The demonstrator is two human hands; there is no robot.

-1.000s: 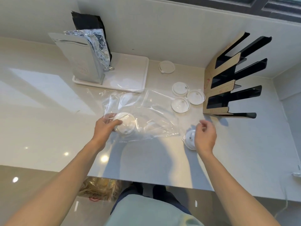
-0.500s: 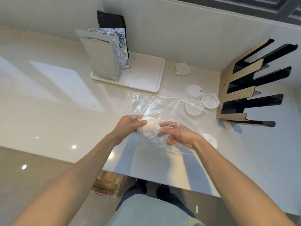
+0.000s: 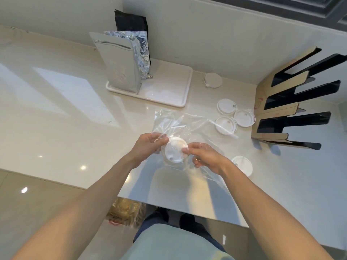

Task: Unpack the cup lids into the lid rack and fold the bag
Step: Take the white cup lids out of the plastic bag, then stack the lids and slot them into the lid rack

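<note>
A clear plastic bag [image 3: 180,122] lies crumpled on the white counter, its near part lifted by both hands. Inside it sits a stack of white cup lids [image 3: 175,152]. My left hand [image 3: 150,145] pinches the stack's left edge through the plastic. My right hand [image 3: 204,156] grips its right edge, with bag film draped over the fingers. Three loose lids [image 3: 226,106] [image 3: 244,118] [image 3: 224,125] lie beside the cardboard-and-black lid rack [image 3: 277,119] at the right. One more lid [image 3: 243,165] rests near my right wrist, and a beige lid [image 3: 213,80] lies by the wall.
A white tray [image 3: 169,92] at the back holds a silver foil pouch [image 3: 120,66], a crumpled foil bag and a black bag [image 3: 131,21]. The counter's front edge runs below my forearms. A crinkled golden bag [image 3: 125,212] lies on the floor beneath.
My right hand left the lid at the right and came over to the lid stack in the bag. Both hands now hold the stack, raised slightly off the counter.
</note>
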